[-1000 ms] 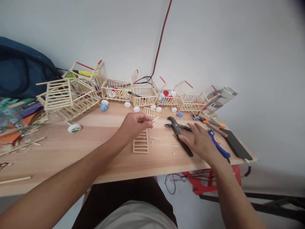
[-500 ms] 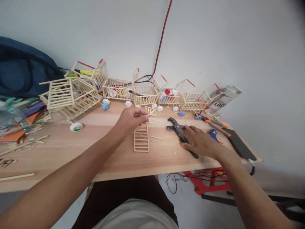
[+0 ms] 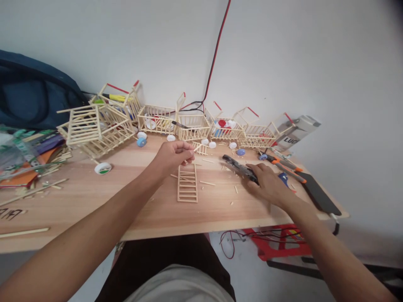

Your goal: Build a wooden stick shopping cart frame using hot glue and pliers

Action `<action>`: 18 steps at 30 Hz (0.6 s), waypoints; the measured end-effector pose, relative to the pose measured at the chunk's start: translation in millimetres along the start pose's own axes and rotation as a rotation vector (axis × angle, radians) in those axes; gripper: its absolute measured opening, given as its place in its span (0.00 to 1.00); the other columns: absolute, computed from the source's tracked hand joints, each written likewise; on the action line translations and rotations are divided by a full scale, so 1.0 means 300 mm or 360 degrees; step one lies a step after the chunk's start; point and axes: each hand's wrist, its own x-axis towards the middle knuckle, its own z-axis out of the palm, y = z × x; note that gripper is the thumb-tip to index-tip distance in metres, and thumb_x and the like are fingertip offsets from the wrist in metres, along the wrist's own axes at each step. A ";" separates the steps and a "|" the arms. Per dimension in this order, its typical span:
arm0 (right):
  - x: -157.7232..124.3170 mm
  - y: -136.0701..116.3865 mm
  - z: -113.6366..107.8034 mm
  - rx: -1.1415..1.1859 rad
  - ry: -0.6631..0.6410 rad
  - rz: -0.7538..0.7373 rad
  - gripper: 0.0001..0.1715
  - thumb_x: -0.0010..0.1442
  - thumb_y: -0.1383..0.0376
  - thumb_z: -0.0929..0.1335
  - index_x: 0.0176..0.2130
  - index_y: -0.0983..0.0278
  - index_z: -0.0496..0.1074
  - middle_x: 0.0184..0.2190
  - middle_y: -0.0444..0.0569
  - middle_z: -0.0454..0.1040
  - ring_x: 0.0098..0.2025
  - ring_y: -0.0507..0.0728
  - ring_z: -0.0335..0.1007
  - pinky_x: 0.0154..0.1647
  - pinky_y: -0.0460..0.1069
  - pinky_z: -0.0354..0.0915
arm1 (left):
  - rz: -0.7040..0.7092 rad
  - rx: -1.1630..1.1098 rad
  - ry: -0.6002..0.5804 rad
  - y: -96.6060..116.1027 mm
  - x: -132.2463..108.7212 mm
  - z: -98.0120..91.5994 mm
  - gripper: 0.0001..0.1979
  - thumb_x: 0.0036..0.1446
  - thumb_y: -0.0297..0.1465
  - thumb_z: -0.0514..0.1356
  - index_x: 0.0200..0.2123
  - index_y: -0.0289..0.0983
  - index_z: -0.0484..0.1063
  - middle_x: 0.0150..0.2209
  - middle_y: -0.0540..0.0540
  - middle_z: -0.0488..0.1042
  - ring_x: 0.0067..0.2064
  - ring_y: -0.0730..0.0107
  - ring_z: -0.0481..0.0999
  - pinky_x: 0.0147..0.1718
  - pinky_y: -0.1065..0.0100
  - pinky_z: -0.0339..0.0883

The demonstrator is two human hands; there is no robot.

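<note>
"What does the left hand (image 3: 176,157) have?"

"One short stick (image 3: 197,148), pinched between thumb and fingers, above the bench (image 3: 94,188) just past the far end of the ladder frame (image 3: 196,184)."

"And that frame?"

"There's one, lying flat near the middle of the front edge, with one loose stick (image 3: 207,183) just beside it on the right."

"The right hand (image 3: 262,180)?"

"Partly closed over the handles of one pair of black pliers (image 3: 237,166), their head pointing toward the back edge. I can't tell whether the jaws are parted."

"How many carts?"

"Four in a row along the back edge, from the middle toward the right: one (image 3: 157,131), two (image 3: 192,137), three (image 3: 228,135), four (image 3: 256,143). More overlap near the back left corner, too tangled to count surely."

"Anything by the right edge?"

"One black slab (image 3: 317,195), one pair of orange-handled pliers (image 3: 291,170), and one blue tool (image 3: 283,178) partly hidden by the right hand."
</note>
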 end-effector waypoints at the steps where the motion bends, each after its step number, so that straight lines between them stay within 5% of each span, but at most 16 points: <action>1: -0.002 0.002 -0.005 0.0096 0.0064 0.0021 0.32 0.60 0.56 0.60 0.56 0.73 0.67 0.46 0.65 0.71 0.51 0.69 0.67 0.52 0.61 0.62 | 0.0006 -0.0004 0.0001 0.002 0.000 -0.002 0.07 0.48 0.28 0.64 0.32 0.31 0.74 0.23 0.49 0.74 0.25 0.77 0.71 0.26 0.73 0.64; 5: -0.034 -0.029 -0.043 0.0698 0.0182 0.0280 0.24 0.59 0.56 0.60 0.49 0.65 0.71 0.45 0.57 0.74 0.49 0.66 0.69 0.51 0.59 0.64 | 0.0007 -0.0003 -0.0029 0.016 -0.012 0.008 0.07 0.48 0.29 0.64 0.32 0.32 0.74 0.21 0.50 0.73 0.23 0.77 0.69 0.26 0.73 0.64; 10: -0.108 -0.182 -0.064 0.1691 -0.0130 0.0347 0.27 0.61 0.56 0.55 0.49 0.66 0.72 0.37 0.57 0.77 0.44 0.65 0.74 0.45 0.59 0.68 | -0.0005 -0.0028 -0.0222 0.039 -0.059 0.052 0.08 0.50 0.29 0.63 0.34 0.32 0.75 0.21 0.52 0.71 0.24 0.77 0.69 0.27 0.73 0.64; 18: -0.134 -0.349 -0.090 0.1809 -0.0219 0.0184 0.27 0.65 0.48 0.60 0.50 0.64 0.70 0.39 0.51 0.74 0.44 0.60 0.70 0.52 0.57 0.65 | 0.0081 0.0006 -0.0298 0.063 -0.099 0.081 0.10 0.51 0.28 0.61 0.38 0.31 0.75 0.22 0.52 0.70 0.24 0.77 0.68 0.26 0.74 0.63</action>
